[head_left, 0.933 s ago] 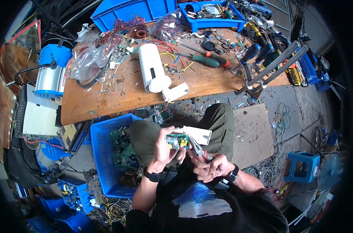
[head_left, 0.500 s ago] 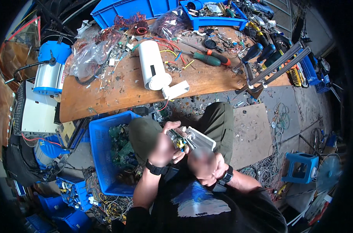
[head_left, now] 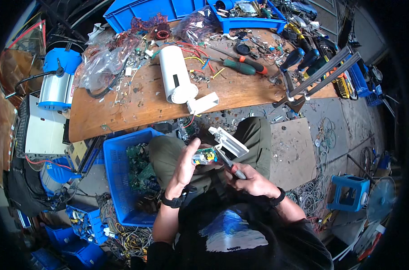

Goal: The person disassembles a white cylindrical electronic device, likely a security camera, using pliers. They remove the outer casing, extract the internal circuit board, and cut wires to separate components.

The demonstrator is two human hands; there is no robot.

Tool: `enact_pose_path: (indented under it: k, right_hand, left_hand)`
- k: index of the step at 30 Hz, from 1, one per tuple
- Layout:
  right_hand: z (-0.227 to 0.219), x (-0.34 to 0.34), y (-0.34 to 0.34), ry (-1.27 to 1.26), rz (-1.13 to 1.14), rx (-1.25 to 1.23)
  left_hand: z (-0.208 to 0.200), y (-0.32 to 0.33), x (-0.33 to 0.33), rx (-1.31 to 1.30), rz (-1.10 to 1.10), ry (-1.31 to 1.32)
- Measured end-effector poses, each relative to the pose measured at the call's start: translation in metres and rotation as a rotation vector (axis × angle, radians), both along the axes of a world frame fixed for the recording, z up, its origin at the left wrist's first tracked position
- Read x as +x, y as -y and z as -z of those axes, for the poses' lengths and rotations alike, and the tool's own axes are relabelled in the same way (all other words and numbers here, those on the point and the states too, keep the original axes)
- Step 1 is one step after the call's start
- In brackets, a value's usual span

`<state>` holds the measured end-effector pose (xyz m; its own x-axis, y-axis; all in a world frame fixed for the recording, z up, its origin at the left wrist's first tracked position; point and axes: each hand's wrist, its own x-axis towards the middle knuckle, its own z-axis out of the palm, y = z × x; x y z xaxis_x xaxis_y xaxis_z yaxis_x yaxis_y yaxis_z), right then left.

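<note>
My left hand (head_left: 185, 166) is closed round the edge of a small green circuit board (head_left: 205, 156) with yellow parts on it. In my right hand (head_left: 254, 183) is a tool that looks like pliers (head_left: 234, 168), with a grey metal front and a red-and-grey grip. Its tip meets the board's right side, where short wires show. Just beyond lies a white channel-shaped housing piece (head_left: 231, 142), above my lap; whether the wires join it to the board I cannot tell. The left fingertips are partly hidden behind the board.
A white camera housing (head_left: 174, 74) with a bracket lies on the wooden workbench (head_left: 137, 112) ahead, among screwdrivers (head_left: 239, 67) and scraps. Left of my knee stands a blue crate (head_left: 116, 180) holding circuit boards. A blue stool (head_left: 347, 193) and cable tangles are at the right.
My right hand has moved slightly right and down, and the pliers now show in it. The left hand has opened out somewhat, leaving more of the board visible.
</note>
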<state>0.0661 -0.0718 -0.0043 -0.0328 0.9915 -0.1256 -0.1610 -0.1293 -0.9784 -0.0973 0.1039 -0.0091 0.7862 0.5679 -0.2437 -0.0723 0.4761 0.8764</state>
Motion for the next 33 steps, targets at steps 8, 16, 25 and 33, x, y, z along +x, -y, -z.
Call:
enact_pose_path:
  k: [8,16,25,33]
  right_hand:
    - [-0.026,-0.005,-0.008,0.803,0.313,-0.078]
    - [0.008,0.004,0.004,0.276,0.167,0.114]
    - [0.000,-0.003,0.014,-1.205,-0.397,-0.397]
    - [0.026,-0.024,0.018,-1.659,-0.638,-0.307]
  left_hand:
    - [-0.038,0.024,0.009,0.390,0.013,-0.211]
    - [-0.017,0.025,0.009,0.366,-0.040,-0.161]
    - [0.024,0.020,-0.002,-0.040,-0.053,0.334]
    - [0.001,0.025,0.011,-0.339,0.081,0.478]
